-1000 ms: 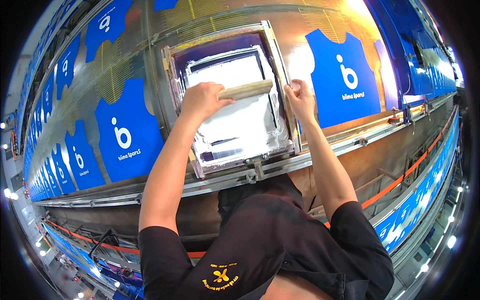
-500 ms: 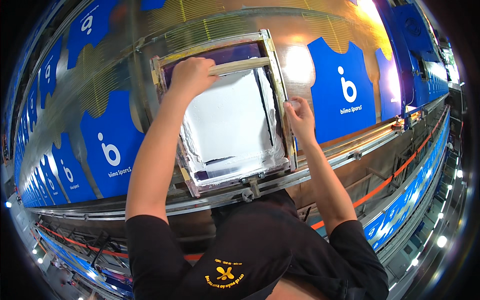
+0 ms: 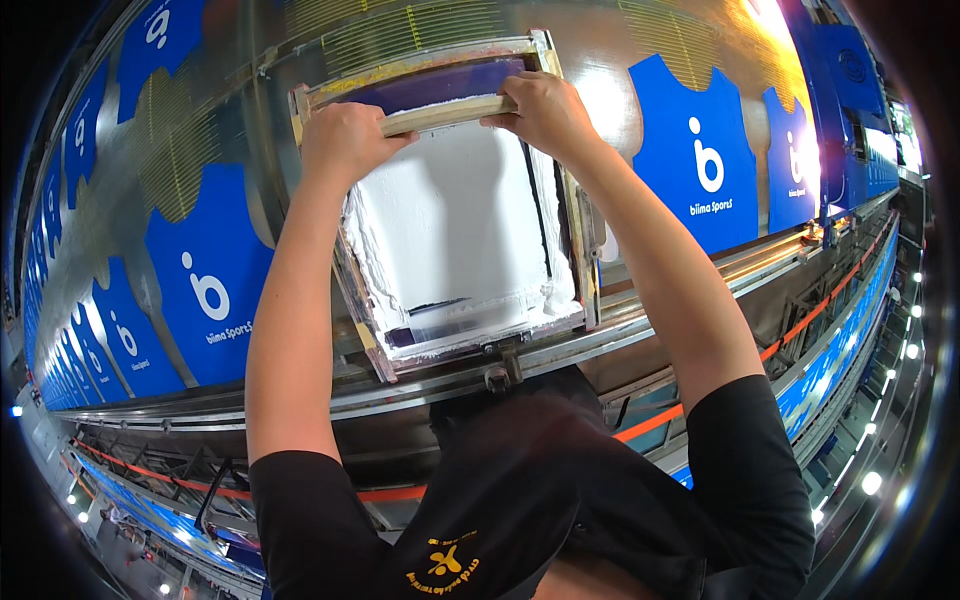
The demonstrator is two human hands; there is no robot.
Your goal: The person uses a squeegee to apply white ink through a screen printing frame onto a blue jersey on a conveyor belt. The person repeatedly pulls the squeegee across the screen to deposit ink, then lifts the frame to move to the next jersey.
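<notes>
A wooden squeegee [image 3: 448, 114] lies across the far part of a screen printing frame [image 3: 365, 325]. My left hand [image 3: 345, 143] is closed around its left end, and my right hand [image 3: 545, 112] is closed around its right end. White ink [image 3: 450, 215] coats the mesh on the near side of the squeegee, with thick ridges along the side edges. A purple strip of screen [image 3: 430, 88] shows beyond the squeegee. Whatever lies under the frame is hidden.
Blue cut shirt panels with white prints lie on the long metal table, one panel [image 3: 697, 150] right of the frame and another [image 3: 212, 260] left. A metal rail [image 3: 400, 402] runs along the near edge. Blue machinery [image 3: 845, 75] stands far right.
My right hand has left the frame's right side and taken hold of the squeegee's right end. My left hand keeps its grip. The frame sits slightly higher and further left in view.
</notes>
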